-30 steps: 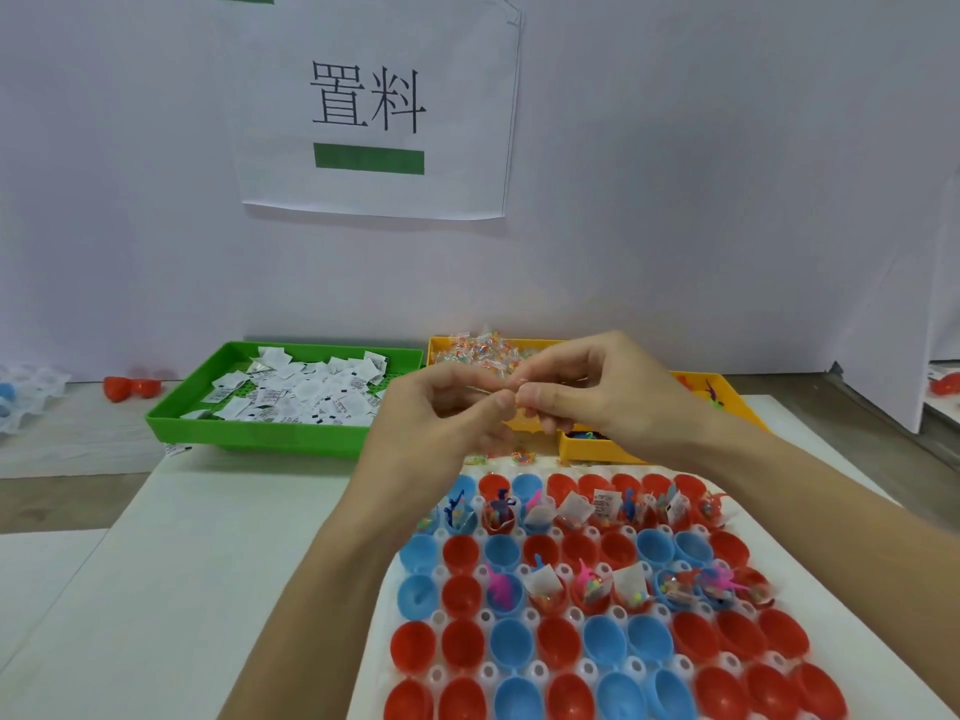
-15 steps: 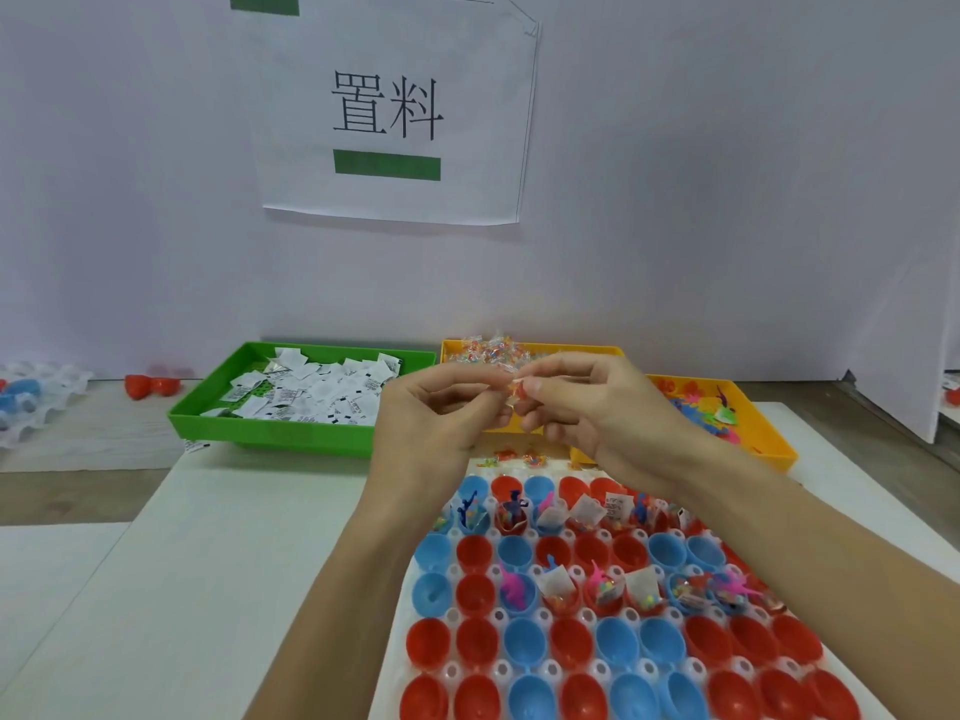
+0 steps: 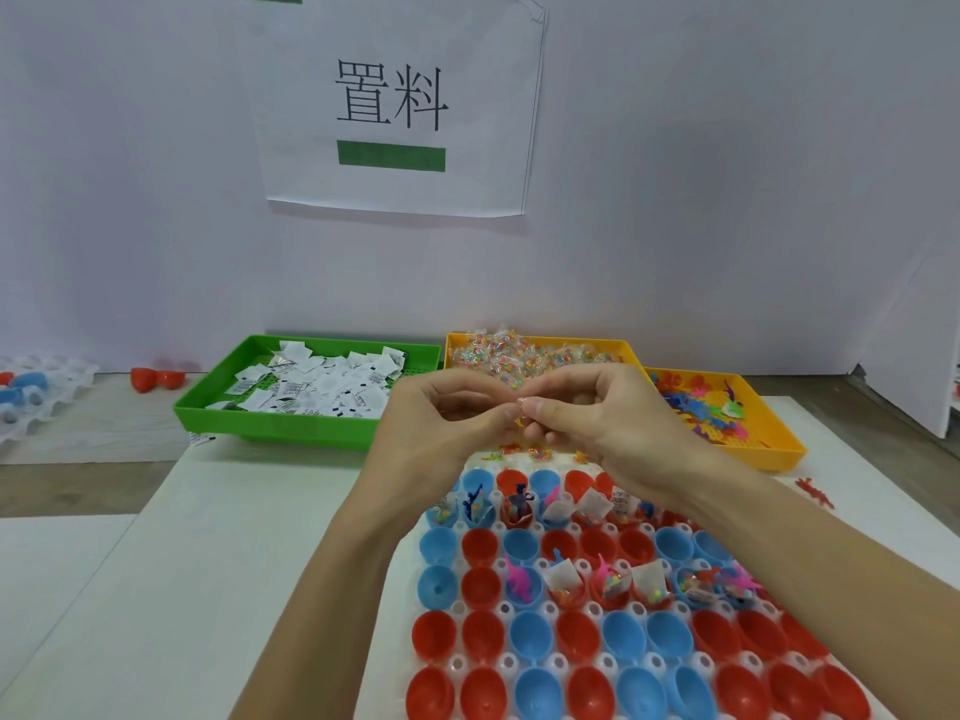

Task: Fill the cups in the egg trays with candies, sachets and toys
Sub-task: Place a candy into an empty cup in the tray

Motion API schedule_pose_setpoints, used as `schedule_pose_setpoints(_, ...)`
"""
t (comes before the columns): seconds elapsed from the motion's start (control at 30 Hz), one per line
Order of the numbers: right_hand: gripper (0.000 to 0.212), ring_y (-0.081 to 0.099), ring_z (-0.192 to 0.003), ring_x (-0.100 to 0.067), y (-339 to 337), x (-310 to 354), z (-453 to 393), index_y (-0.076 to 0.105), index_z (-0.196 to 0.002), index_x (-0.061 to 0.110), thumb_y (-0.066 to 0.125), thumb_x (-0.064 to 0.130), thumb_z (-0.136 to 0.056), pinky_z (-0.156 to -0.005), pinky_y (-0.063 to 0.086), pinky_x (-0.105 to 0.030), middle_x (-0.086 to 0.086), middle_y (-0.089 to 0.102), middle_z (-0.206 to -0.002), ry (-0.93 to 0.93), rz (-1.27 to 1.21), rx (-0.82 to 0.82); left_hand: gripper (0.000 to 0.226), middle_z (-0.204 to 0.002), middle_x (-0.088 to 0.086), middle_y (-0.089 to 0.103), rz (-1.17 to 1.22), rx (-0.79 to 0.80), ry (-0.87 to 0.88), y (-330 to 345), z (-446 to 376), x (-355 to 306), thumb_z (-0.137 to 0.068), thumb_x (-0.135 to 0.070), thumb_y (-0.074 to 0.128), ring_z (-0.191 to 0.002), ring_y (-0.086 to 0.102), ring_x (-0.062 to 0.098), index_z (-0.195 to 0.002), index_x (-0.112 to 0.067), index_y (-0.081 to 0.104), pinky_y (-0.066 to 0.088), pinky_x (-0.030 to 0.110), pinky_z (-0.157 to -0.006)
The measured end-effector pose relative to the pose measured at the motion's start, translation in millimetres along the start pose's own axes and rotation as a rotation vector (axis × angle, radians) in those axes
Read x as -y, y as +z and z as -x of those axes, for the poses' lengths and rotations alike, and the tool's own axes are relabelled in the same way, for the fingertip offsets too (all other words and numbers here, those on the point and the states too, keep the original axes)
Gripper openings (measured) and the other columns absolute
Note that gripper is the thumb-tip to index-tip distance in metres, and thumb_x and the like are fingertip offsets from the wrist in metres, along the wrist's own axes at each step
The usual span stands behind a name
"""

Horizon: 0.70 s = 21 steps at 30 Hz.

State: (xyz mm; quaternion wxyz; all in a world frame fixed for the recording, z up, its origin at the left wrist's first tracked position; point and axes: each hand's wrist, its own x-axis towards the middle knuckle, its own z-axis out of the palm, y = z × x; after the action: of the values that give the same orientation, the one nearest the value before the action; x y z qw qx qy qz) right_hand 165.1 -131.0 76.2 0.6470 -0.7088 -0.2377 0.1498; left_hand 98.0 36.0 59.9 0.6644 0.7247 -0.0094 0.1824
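Both hands meet above the far end of the egg tray [image 3: 457, 662] — left hand [image 3: 441, 428] and right hand [image 3: 597, 423] fingertip to fingertip, together pinching one small candy packet [image 3: 521, 402]. Beyond the egg tray: green tray [image 3: 270, 423] of sachets, yellow tray [image 3: 618, 350] of candies, orange tray [image 3: 779, 439] of toys — two of its cup rows are partly filled.

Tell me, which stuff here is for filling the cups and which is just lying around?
For the job: egg tray, green sachet tray, candy tray, toy tray, candy packet pinched by left hand and right hand.
Lying about: wall sign, red shells.
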Motion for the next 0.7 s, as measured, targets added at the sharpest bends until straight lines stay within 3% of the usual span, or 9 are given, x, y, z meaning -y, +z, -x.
schedule_pose_setpoints(0.17,0.011,0.075,-0.075,-0.018,-0.7,1.3,5.1,0.075,-0.096,0.009,0.074,0.004,-0.086,-0.067,0.058,-0.020,-0.008,0.077,-0.078,-0.048,0.242,0.053,0.031,-0.078,0.008,0.073,-0.022,0.098,-0.108,-9.6,-1.3,5.3,-0.073,-0.005,0.084,-0.076,0.074,0.024,-0.097,-0.013,0.066,0.060,0.031,-0.076)
schedule_pose_setpoints(0.3,0.009,0.074,-0.076,-0.008,-4.8,4.6,9.3,0.078,-0.087,0.017,0.078,0.008,-0.083,-0.073,0.057,-0.019,0.004,0.077,-0.079,-0.078,0.489,0.157,0.026,-0.090,0.009,0.076,-0.076,0.249,-0.182,-27.1,-0.5,4.9,-0.079,-0.011,0.081,-0.086,0.074,0.024,-0.100,-0.014,0.067,0.060,0.030,-0.078)
schedule_pose_setpoints(0.47,0.010,0.071,-0.079,-0.001,1.2,9.5,18.7,0.077,-0.087,0.022,0.078,0.012,-0.085,-0.073,0.054,-0.017,0.013,0.076,-0.082,-0.068,0.739,0.436,0.015,-0.092,0.008,0.077,-0.036,-0.040,-0.168,-42.8,-4.5,8.4,-0.085,-0.018,0.075,-0.082,0.073,0.018,-0.100,-0.017,0.069,0.059,0.033,-0.078)
schedule_pose_setpoints(0.57,0.017,0.069,-0.080,0.005,10.2,11.2,23.1,0.074,-0.094,0.028,0.073,0.012,-0.089,-0.073,0.057,-0.020,0.015,0.075,-0.084,-0.080,0.898,0.545,0.012,-0.091,0.007,0.076,-0.044,-0.084,-0.135,-43.6,-4.9,10.8,-0.086,-0.020,0.074,-0.078,0.071,0.013,-0.098,-0.019,0.070,0.058,0.031,-0.073)
schedule_pose_setpoints(0.7,0.021,0.066,-0.081,0.002,19.5,15.0,24.7,0.077,-0.093,0.021,0.066,0.004,-0.090,-0.076,0.059,-0.024,0.012,0.074,-0.088,-0.150,1.079,0.629,0.009,-0.090,0.004,0.076,-0.079,-0.077,-0.110,-41.1,-5.8,12.3,-0.088,-0.022,0.072,-0.078,0.071,0.011,-0.096,-0.024,0.069,0.056,0.022,-0.065)
